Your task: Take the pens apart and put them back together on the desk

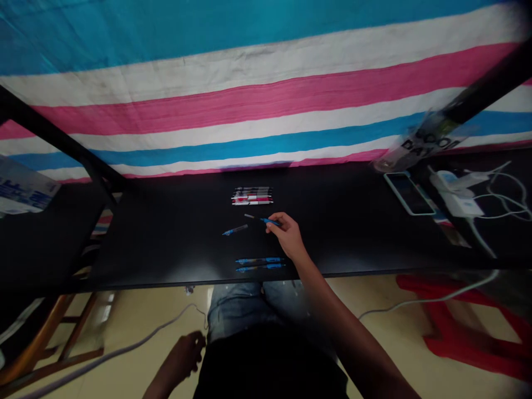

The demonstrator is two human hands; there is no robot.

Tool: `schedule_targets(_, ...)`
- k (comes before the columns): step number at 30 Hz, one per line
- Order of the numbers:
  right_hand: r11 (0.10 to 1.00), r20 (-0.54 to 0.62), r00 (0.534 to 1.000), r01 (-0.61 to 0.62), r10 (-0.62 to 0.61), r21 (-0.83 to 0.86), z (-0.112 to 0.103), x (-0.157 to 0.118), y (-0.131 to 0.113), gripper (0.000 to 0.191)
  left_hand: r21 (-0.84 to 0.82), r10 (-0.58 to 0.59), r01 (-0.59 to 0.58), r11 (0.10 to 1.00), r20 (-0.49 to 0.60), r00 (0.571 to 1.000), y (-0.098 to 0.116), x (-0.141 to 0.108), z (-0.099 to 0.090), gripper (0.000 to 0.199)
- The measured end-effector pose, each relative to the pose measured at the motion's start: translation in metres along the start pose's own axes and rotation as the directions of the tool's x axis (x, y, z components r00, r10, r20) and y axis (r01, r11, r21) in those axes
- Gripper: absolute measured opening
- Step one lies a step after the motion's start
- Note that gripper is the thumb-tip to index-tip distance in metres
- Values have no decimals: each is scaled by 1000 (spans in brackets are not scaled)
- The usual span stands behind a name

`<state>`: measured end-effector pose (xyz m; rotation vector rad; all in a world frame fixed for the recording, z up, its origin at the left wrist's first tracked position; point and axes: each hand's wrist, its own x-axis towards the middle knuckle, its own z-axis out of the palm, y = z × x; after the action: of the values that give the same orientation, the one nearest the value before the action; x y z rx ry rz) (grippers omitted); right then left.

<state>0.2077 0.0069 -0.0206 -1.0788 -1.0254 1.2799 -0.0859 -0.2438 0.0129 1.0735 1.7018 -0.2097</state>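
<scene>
My right hand (286, 233) pinches the blue grip part of an opened pen (266, 220), whose thin refill points left, just above the black table (174, 233). Left of it lies a separate blue and clear pen piece (235, 230). Two whole blue pens (260, 260) lie side by side near the front edge. Farther back is a row of several pens (252, 196), some dark, some red and white. My left hand (188, 354) hangs below the table edge beside my leg, fingers loosely curled; what it holds, if anything, is hidden.
At the right are a phone (409, 193), a white power strip (457, 194) with cables and a clear plastic bag (415, 141). A red stool (457, 327) stands below right, a wooden chair (62, 332) below left. A striped sheet (249, 100) hangs behind.
</scene>
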Motion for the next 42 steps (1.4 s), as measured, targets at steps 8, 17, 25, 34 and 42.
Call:
schedule_targets(8,990,19,998,57,-55,-127,3,-6,-3,22,203,693,-728,655,-543,473,183,27,-67,27)
schedule_targets(17,962,-121,978,137,-168,-236,-3,-5,2,20,508,793,-621,596,-495,356,201,133,-99,14)
schedule_targets(25,931,-59,987,122,-151,-344,-2,-8,-6,14,285,751,-814,507,-610,254,203,149,-94,14)
schedule_targets(34,942,-78,990,87,-118,-323,-7,-6,2,17,154,710,-861,485,-644,285,198,151,-94,13)
schedule_targets(42,924,-52,994,73,-100,-376,-8,-8,-2,18,249,782,-863,440,-579,231,198,142,-90,14)
